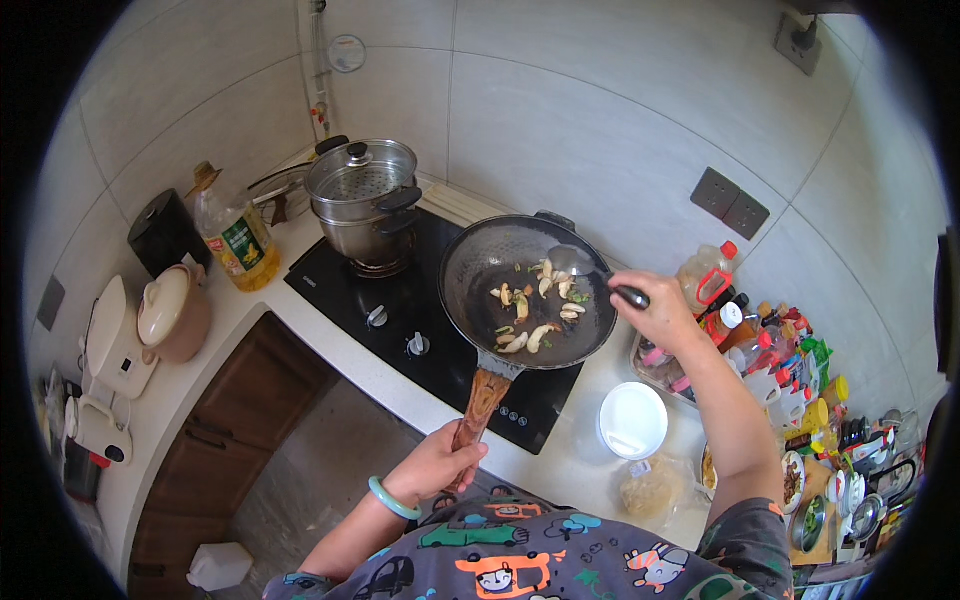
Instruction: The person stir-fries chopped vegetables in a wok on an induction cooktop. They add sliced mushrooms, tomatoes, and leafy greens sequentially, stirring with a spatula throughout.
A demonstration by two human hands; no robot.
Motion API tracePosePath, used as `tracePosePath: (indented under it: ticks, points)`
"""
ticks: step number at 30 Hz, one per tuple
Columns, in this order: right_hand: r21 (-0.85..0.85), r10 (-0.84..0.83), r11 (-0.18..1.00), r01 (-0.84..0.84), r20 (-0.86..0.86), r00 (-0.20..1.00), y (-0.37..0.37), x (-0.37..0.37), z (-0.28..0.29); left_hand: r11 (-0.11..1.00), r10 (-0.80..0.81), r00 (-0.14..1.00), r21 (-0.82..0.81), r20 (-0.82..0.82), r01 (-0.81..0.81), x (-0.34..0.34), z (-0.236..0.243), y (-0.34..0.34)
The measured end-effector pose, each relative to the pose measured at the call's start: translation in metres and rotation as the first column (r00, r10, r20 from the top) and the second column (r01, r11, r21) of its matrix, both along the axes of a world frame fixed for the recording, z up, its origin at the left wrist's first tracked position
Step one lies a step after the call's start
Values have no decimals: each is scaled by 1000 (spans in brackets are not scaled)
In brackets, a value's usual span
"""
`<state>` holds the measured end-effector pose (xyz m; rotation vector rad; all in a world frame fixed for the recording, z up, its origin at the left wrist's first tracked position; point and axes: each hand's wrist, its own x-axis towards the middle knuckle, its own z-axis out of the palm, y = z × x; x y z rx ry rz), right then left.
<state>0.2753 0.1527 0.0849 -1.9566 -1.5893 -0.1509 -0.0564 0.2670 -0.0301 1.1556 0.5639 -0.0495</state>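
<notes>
My left hand (437, 464) is closed around the wooden handle (486, 394) of a dark wok (475, 268) on the right side of the stove. A pale green bangle circles that wrist. In my right hand (655, 308) is the black handle of a metal ladle (568, 261). Its bowl is inside the wok, at the upper right of the food. Pale sliced pieces (541, 338) with small green bits lie scattered over the wok's bottom; their kind is hard to tell.
A lidded steel steamer pot (362, 205) stands on the black cooktop's (378, 345) left burner. Left of it are an oil bottle (240, 240) and a lidded pot (172, 315). Nearer me are a white bowl (633, 421) and plastic bag (652, 488); seasoning bottles (770, 350) crowd the right.
</notes>
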Motion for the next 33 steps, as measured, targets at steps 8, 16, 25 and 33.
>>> tracePosePath:
  ticks: [8,16,25,33]
  points:
    - [147,-255,943,300,-263,931,54,-6,-46,1000,-2,999,16,35,1,-1,-5,-1]
    - [-135,452,879,-457,-69,889,14,-24,-4,1000,8,1000,-23,19,-8,1,-4,-1]
    - [-355,397,826,-438,-185,899,-40,-35,66,1000,5,1000,-8,16,-5,-4,1,1]
    - [-16,161,987,-161,61,985,25,-13,-21,1000,2,1000,-6,15,-2,-1,-2,2]
